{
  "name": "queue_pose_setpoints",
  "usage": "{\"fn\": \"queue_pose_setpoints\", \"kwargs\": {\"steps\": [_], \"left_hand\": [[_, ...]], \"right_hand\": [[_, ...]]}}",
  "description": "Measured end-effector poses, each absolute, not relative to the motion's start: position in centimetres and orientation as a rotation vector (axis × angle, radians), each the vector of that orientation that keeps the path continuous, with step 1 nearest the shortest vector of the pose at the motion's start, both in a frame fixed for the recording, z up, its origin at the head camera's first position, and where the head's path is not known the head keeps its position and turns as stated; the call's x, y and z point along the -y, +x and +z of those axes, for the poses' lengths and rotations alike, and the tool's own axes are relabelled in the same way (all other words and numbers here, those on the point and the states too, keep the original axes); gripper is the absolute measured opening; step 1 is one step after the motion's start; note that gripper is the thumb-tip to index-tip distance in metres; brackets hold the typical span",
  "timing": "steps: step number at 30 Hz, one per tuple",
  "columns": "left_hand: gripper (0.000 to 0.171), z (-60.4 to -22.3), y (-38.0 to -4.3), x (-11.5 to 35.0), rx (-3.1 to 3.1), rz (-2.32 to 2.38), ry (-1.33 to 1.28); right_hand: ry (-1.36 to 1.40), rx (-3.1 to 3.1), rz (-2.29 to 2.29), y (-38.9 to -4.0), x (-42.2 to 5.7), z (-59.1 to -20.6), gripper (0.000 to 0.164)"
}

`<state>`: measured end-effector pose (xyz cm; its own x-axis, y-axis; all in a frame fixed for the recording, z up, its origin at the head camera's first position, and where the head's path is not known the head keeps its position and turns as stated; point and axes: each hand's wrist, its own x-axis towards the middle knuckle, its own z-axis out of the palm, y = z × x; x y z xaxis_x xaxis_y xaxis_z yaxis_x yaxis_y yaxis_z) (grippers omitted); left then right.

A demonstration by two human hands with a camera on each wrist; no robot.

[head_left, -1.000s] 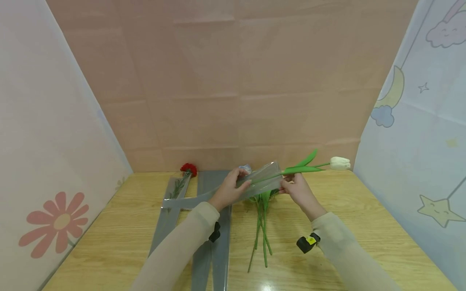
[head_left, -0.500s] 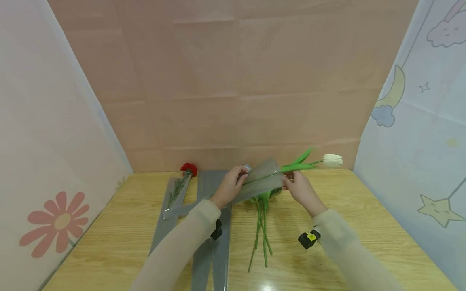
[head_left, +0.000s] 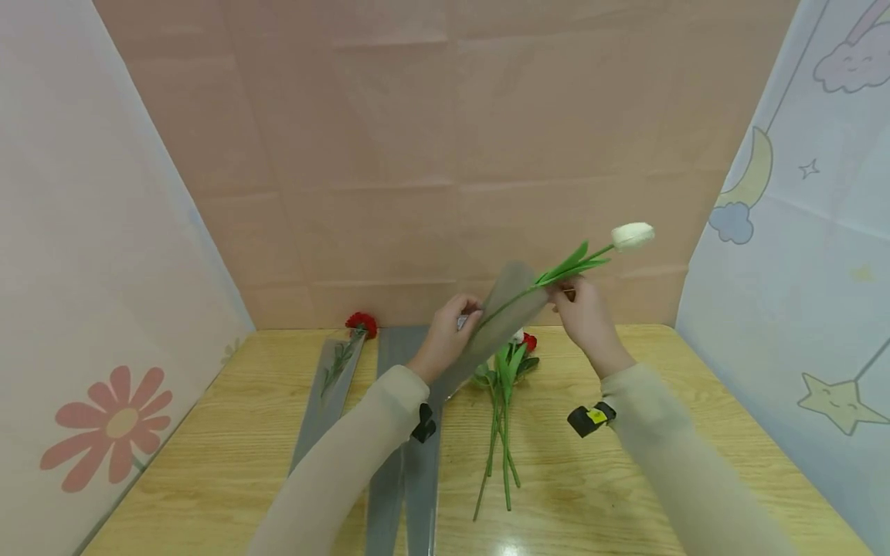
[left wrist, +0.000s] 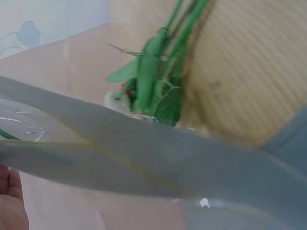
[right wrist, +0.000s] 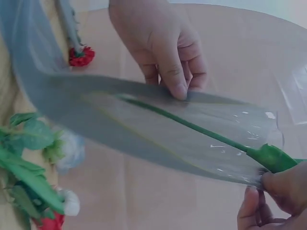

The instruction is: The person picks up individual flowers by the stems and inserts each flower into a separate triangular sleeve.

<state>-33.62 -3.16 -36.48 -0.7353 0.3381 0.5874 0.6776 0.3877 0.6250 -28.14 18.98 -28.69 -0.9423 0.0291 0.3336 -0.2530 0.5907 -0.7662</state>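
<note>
A white tulip (head_left: 633, 236) slants up to the right in the head view, its green stem (right wrist: 192, 125) lying inside a clear grey flower sleeve (head_left: 513, 313). My left hand (head_left: 452, 332) pinches the sleeve's upper edge between thumb and fingers, as the right wrist view shows. At the sleeve's mouth, my right hand (head_left: 585, 320) pinches the lower edge, close to the tulip's leaves (right wrist: 271, 158). The bloom sticks out past this hand. The sleeve's long tail hangs down behind the left forearm and is partly hidden there.
Several loose flowers (head_left: 506, 378) lie on the wooden table (head_left: 626, 463) below the hands. To the left lie a red carnation (head_left: 361, 322) in a sleeve and flat grey sleeves (head_left: 421, 494). A pink backdrop (head_left: 445, 154) stands behind.
Both hands have risen, and the tulip and sleeve now tilt more steeply upward to the right. The sleeve's tail has left the carnation, and the loose red and white blooms show below.
</note>
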Motion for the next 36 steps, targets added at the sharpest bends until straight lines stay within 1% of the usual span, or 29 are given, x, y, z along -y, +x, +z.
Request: {"fn": "queue_pose_setpoints", "kwargs": {"steps": [6,11,18,20,23,27,28,32,36], "left_hand": [[0.012,-34.8,-33.3,2.6,2.256,-1.390,-0.835],[0.014,-34.5,-33.3,2.6,2.288,-1.435,-0.807],[0.016,-34.0,-33.1,2.4,2.284,-1.474,-0.785],[0.016,-33.8,-33.1,2.3,2.268,-1.484,-0.775],[0.016,-33.7,-33.1,2.2,2.253,-1.487,-0.767],[0.014,-33.7,-33.0,2.0,2.245,-1.469,-0.765],[0.013,-33.7,-33.0,2.0,2.242,-1.466,-0.762],[0.013,-33.6,-33.0,2.0,2.185,-1.498,-0.755],[0.015,-33.3,-32.9,1.9,2.099,-1.528,-0.758]], "right_hand": [[0.186,2.376,1.286,-28.4,-18.4,-26.8,0.032],[0.220,2.281,1.289,-28.7,-17.7,-25.7,0.035],[0.218,2.092,1.470,-28.6,-16.7,-24.8,0.035],[0.197,2.045,1.542,-28.6,-16.6,-24.7,0.032],[0.212,1.935,1.716,-28.7,-16.6,-24.7,0.021],[0.348,1.759,1.985,-28.9,-16.6,-24.9,0.007],[0.384,1.725,2.038,-28.9,-16.6,-25.0,0.006],[0.450,1.642,2.142,-28.9,-16.8,-25.3,0.012],[0.467,1.579,2.135,-28.7,-16.9,-25.4,0.007]]}}
